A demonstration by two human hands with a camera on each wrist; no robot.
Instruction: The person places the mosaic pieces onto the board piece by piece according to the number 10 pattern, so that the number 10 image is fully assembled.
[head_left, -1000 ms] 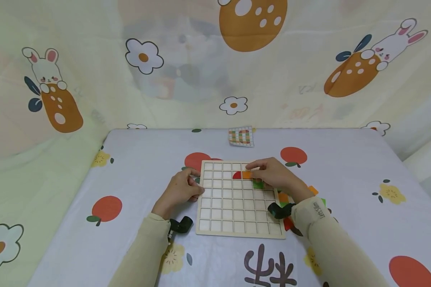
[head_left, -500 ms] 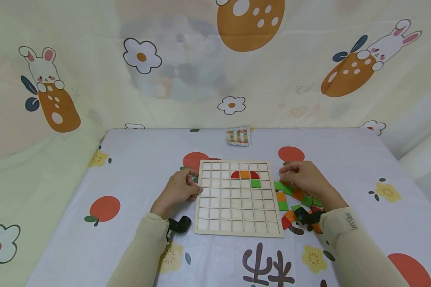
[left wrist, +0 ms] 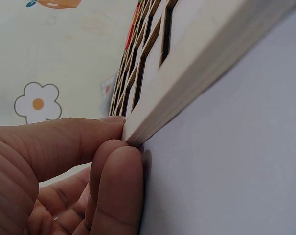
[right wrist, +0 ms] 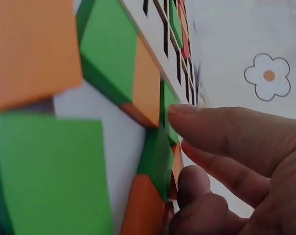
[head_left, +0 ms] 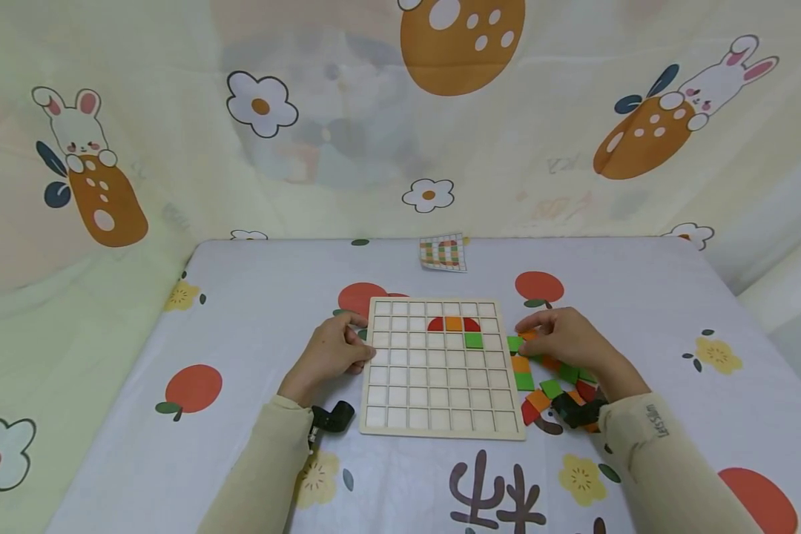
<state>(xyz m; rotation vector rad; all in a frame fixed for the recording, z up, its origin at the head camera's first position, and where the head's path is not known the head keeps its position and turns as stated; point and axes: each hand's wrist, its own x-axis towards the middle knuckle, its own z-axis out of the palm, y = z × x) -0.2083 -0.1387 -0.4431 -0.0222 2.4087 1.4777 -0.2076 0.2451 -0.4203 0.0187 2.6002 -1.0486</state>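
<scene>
Left hand (head_left: 327, 350) pinches the board (head_left: 419, 378) beside it; right hand (head_left: 572, 341), fingers parted, thumb touching 1 green tile (right wrist: 169, 99)

The board (head_left: 419, 378) was pale wood gridded with off-white squares, and bore two red pieces (head_left: 435, 325), an orange square (head_left: 453, 324) and a green square (head_left: 474, 340), while the loose blocks (head_left: 550, 389) repeated that red, orange and green. The card (head_left: 443, 254) showed a checked pattern in orange, green and red. Red fruit (head_left: 193, 384) and yellow flowers (head_left: 583, 480) patterned the pale lavender surface (head_left: 260, 304), spotted orange-brown carrots (head_left: 115, 209) the cream curtain (head_left: 507, 148), and both sleeves (head_left: 260, 460) were cream.
</scene>
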